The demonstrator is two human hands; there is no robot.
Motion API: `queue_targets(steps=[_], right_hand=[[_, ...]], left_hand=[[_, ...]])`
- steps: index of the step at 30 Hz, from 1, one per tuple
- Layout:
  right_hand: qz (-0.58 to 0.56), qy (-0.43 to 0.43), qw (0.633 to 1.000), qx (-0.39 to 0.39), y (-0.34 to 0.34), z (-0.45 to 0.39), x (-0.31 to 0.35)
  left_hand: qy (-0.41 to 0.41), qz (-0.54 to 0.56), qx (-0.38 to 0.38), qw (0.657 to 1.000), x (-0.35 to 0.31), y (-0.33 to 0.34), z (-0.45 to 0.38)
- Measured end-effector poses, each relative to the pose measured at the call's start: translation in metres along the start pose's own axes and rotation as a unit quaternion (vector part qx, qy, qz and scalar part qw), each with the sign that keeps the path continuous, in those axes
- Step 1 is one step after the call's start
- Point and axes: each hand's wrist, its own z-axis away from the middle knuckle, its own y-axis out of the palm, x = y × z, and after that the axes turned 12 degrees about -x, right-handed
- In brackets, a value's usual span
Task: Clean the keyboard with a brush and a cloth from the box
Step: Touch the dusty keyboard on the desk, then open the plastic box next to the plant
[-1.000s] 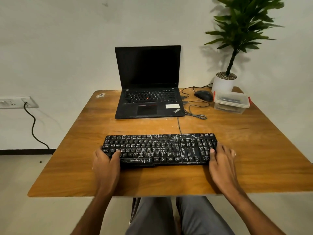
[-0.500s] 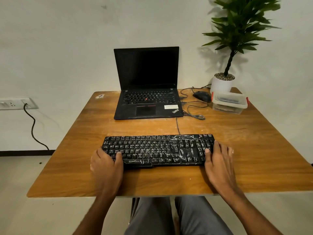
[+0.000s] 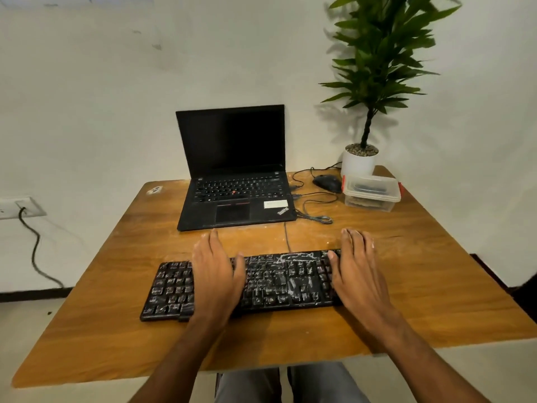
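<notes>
Flat, unclenched left hand [image 3: 216, 274] and right hand [image 3: 356, 269] lie over the dusty keyboard [image 3: 270, 282] — rigid, light, likely best gripped at its ends.

free: bare table [image 3: 436, 286] right of keyboard [image 3: 273, 283] | blocked: laptop [image 3: 235, 196], cable [image 3: 315, 218] behind

wooden table [image 3: 436, 271] bears keyboard [image 3: 279, 283], laptop [image 3: 235, 196], box [image 3: 372, 193].
</notes>
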Motion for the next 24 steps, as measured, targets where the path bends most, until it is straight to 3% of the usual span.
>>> queue_targets(steps=[16,24], right_hand=[[0.031,0.091,0.995,-0.017,0.03,-0.103,-0.115],[0.007,0.119,0.992,-0.037,0.061,-0.155,-0.159]], left_hand=[[0.11,0.078,0.099,0.986,-0.171,0.153,-0.071],[0.054,0.136,0.134,0.98,-0.218,0.216,-0.114]])
